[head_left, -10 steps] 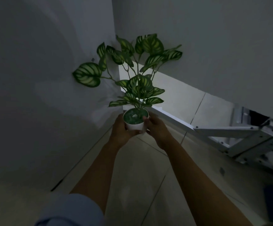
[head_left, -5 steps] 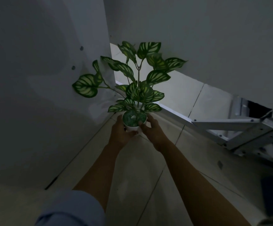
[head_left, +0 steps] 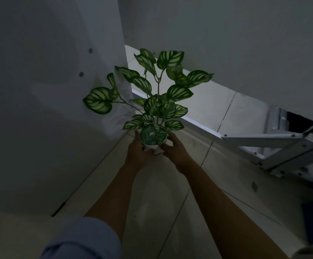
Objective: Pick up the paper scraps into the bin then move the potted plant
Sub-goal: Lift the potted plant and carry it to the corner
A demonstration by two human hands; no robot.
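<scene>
- The potted plant (head_left: 153, 109) is standing upright, stems pointing up and slightly away, low over the tiled floor (head_left: 170, 212) in the wall corner.
- The left hand (head_left: 137, 152) and right hand (head_left: 174, 152) are gripping its white pot (head_left: 153, 145) from opposite sides.

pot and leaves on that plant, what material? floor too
Small white pot: smooth and matte, probably plastic or ceramic; dim light leaves it open. Striped green leaves: flat, uniformly printed, likely artificial fabric or plastic. Pale floor: glossy tile, with grout lines and sheen.

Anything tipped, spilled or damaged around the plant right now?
Nothing stands out. The potted plant sits upright between the left hand and right hand, filling inside the pot, leaves intact. The floor tiles nearby show no spill.
</scene>
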